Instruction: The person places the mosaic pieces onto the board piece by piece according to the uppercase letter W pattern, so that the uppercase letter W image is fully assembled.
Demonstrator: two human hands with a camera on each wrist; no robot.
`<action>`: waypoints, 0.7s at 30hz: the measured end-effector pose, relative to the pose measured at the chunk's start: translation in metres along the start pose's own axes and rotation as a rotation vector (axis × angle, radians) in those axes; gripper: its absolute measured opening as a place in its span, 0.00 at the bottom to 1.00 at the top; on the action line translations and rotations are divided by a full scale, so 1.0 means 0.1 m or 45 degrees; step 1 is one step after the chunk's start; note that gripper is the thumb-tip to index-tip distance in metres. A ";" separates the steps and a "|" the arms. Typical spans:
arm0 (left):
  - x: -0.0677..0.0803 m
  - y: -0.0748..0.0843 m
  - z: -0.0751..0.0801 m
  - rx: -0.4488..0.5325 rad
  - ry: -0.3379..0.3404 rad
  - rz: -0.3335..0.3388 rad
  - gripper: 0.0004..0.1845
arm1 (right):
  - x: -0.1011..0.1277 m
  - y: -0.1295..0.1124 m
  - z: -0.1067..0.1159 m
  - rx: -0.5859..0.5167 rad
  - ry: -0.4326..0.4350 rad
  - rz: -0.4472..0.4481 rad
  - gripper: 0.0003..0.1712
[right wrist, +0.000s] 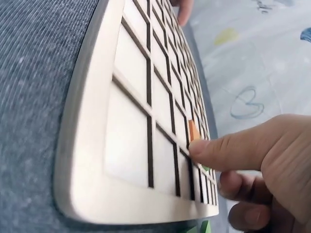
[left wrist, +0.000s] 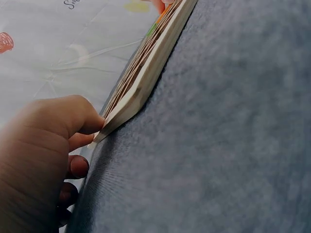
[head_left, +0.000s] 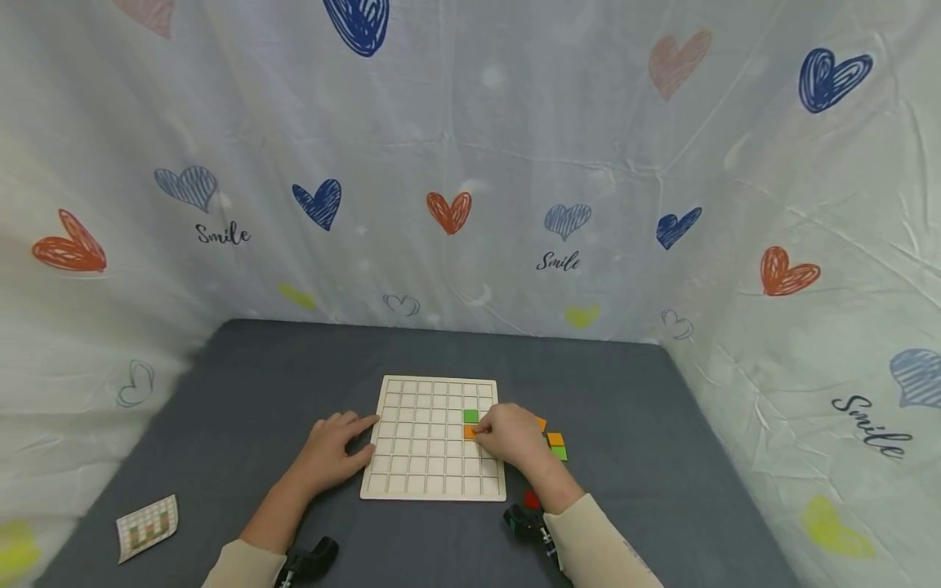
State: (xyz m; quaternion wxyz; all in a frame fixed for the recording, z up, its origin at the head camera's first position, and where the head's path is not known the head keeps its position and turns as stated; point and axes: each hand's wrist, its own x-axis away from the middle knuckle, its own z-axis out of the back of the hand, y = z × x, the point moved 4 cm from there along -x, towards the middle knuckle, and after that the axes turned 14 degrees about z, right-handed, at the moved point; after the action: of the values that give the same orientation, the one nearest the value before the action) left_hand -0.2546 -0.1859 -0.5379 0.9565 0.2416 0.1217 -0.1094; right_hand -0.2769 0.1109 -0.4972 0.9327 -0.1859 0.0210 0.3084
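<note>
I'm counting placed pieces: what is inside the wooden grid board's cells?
In the grid board, a green tile sits above an orange tile touched by the right hand. That hand covers a few cells.

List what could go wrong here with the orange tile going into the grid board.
1. The right hand presses the orange tile with a fingertip, right below the green tile; it could seat crooked across a grid rib or nudge its green neighbour.
2. The left hand only rests against the grid board at its left edge, so a hard push might slide the board on the grey cloth.
3. The loose tiles lie close by the right wrist, which could scatter them.
</note>
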 end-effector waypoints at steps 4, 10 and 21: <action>0.00 0.00 0.01 -0.009 -0.040 0.017 0.24 | -0.01 -0.03 0.00 0.025 0.002 -0.038 0.07; -0.02 0.04 0.02 -0.057 -0.080 0.020 0.25 | 0.01 -0.06 0.03 0.038 0.004 -0.011 0.09; 0.02 0.03 0.03 -0.062 -0.061 0.033 0.24 | 0.06 -0.05 0.01 0.082 0.032 0.037 0.09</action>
State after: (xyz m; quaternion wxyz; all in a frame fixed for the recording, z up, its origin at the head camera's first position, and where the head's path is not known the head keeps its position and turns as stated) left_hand -0.2512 -0.1845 -0.5347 0.9661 0.2170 0.0982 -0.0998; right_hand -0.2689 0.1109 -0.4954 0.9332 -0.1593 0.0454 0.3188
